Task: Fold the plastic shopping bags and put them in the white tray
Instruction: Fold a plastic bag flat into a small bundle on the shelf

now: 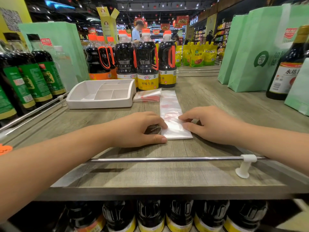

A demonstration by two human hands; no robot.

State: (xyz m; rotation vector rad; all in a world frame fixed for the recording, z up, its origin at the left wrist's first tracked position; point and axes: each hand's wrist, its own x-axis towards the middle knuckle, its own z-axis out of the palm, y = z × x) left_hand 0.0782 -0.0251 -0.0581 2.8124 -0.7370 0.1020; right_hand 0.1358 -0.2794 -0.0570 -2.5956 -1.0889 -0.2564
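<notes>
A clear plastic bag (170,106) with red print lies as a long narrow strip on the wooden shelf top, its near end folded over into a thick white wad. My left hand (140,129) pinches the left edge of that wad between thumb and curled fingers. My right hand (210,124) holds down its right side with bent fingertips. A second folded bag (148,96) lies flat beside the white tray (100,104). The tray stands at the back left, its divided compartments bare.
Soy sauce bottles (147,61) stand in a row behind the tray, and green-labelled bottles (33,76) line the left. Green paper bags (250,51) and a dark bottle (286,71) stand at the right. A steel rail (167,159) runs along the shelf's front edge.
</notes>
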